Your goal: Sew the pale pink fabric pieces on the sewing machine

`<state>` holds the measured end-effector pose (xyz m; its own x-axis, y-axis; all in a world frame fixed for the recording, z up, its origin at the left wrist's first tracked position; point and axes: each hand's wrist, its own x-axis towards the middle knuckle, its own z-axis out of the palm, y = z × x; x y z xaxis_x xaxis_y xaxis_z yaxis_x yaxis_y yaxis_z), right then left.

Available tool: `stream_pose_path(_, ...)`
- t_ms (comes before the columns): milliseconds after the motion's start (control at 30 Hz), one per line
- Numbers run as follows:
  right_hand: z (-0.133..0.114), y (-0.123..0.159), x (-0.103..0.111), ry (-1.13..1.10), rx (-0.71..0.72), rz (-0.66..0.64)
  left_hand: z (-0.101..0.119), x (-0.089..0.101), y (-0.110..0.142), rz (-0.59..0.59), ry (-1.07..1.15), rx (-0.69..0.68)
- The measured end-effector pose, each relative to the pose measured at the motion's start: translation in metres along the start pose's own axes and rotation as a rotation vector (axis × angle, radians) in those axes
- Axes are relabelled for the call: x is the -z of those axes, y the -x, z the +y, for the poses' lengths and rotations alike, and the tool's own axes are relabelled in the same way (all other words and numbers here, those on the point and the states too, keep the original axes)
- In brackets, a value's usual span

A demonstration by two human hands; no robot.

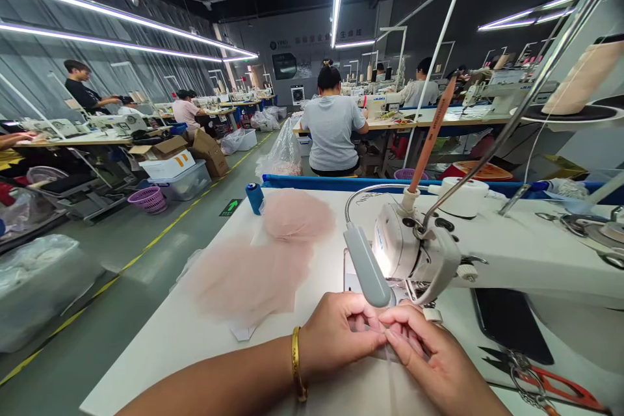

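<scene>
My left hand (344, 328), with a gold bangle at the wrist, pinches a thin sheer fabric (389, 352) just in front of the sewing machine (404, 247). Close beside it, my right hand (423, 344) pinches the same fabric, fingertips nearly touching the left ones. Most of the fabric is hidden by the fingers or too pale to make out against the table. The machine's grey lamp arm (368, 266) hangs right above both hands. To the left lie sheer pink fabric pieces (253, 276) in a loose stack, with another pile (298, 214) behind them.
Right of my hands lie a black phone (511, 325) and orange-handled scissors (560, 387) with keys. A blue thread spool (254, 199) stands at the table's far left corner. A white thread cone (463, 196) sits behind the machine. A person in grey (334, 133) sits ahead.
</scene>
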<state>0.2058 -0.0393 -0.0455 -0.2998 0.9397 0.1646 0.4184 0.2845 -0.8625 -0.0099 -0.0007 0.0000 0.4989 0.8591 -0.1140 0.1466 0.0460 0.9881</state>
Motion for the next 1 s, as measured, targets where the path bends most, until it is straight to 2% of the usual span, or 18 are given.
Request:
stream_pose_path(167,0.005,-0.001,-0.002,0.005,0.017,-0.007,0.001,0.002,0.001,-0.009,-0.059,-0.017)
stream_pose_path(500,-0.014,-0.003,0.000,0.053,0.104,0.068,-0.005,0.005,0.000,-0.012,-0.112,-0.100)
stream_pose_path(700,-0.007,-0.001,-0.002,0.019,0.071,0.027,-0.012,0.001,-0.006,0.005,-0.028,-0.101)
stream_pose_path(833,-0.009,0.002,-0.010,-0.074,0.013,0.115,-0.005,-0.001,-0.005,-0.041,0.035,-0.127)
stream_pose_path(1000,-0.015,0.001,-0.015,-0.084,0.008,0.189,0.000,-0.001,-0.002,0.044,-0.072,-0.095)
